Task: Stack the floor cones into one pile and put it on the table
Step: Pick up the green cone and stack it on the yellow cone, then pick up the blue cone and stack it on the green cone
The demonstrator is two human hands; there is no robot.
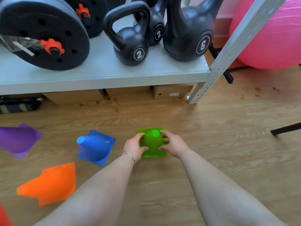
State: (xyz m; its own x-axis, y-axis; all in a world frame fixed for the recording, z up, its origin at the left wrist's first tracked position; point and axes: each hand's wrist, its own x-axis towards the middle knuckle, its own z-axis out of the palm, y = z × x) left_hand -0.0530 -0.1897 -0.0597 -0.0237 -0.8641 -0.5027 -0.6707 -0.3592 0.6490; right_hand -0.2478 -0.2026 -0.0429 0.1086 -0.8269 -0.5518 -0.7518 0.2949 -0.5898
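Observation:
A green cone (pixel 153 142) stands upright on the wooden floor, and both hands grip its sides: my left hand (pixel 134 148) on its left, my right hand (pixel 173 144) on its right. To its left a blue cone (pixel 96 146) stands upright. An orange cone (pixel 48 183) lies on its side at the lower left. A purple cone (pixel 17 139) lies tipped at the far left edge. A sliver of red (pixel 4 216) shows in the bottom left corner; I cannot tell what it is.
A grey metal shelf (pixel 104 74) holds kettlebells (pixel 130 39) and weight plates (pixel 42 33). Cardboard boxes (pixel 171 92) sit under it. A pink exercise ball (pixel 273 36) is at the right. A black stand leg (pixel 286 129) crosses the floor at the right.

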